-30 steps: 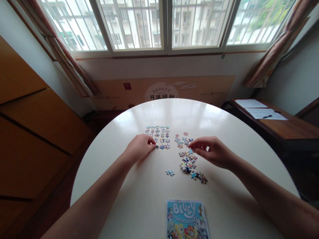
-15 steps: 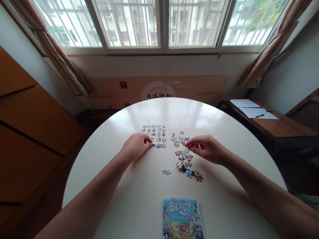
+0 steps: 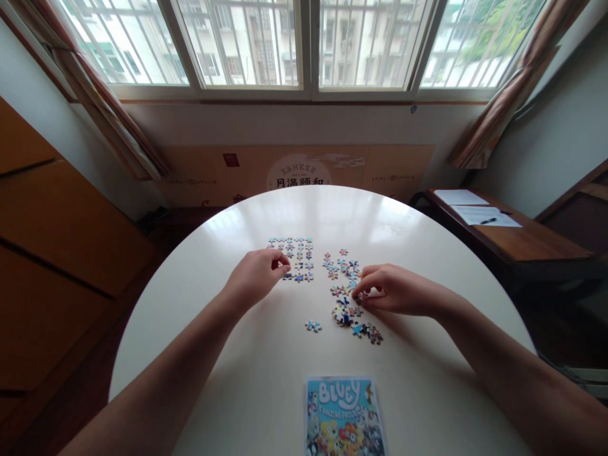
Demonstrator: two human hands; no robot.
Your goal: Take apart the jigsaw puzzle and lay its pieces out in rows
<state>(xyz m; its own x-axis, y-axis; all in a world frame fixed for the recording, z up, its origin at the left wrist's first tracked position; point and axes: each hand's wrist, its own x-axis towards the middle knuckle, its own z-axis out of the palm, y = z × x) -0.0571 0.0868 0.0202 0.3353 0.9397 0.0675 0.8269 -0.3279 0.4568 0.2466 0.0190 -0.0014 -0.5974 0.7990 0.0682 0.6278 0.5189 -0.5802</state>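
Note:
On the round white table (image 3: 266, 354), my left hand (image 3: 254, 277) has its fingers curled in a pinch at the left edge of a neat grid of puzzle pieces (image 3: 298, 256). Whether it holds a piece I cannot make out. My right hand (image 3: 392, 290) rests with fingers bent, fingertips pinching down among a loose heap of puzzle pieces (image 3: 350, 304). A single blue piece (image 3: 312, 326) lies alone between my arms. The Bluey puzzle box (image 3: 342, 418) sits at the near edge.
A wooden side table (image 3: 522, 237) with papers (image 3: 479, 215) and a pen stands to the right. A wooden cabinet (image 3: 57, 253) fills the left. Barred windows (image 3: 304, 44) and curtains run along the far wall, with a cardboard panel (image 3: 304, 171) below.
My right hand has dropped from above the scattered pieces down onto the loose heap, fingers curling in. My left hand has stayed at the grid's left edge. The view has shifted slightly.

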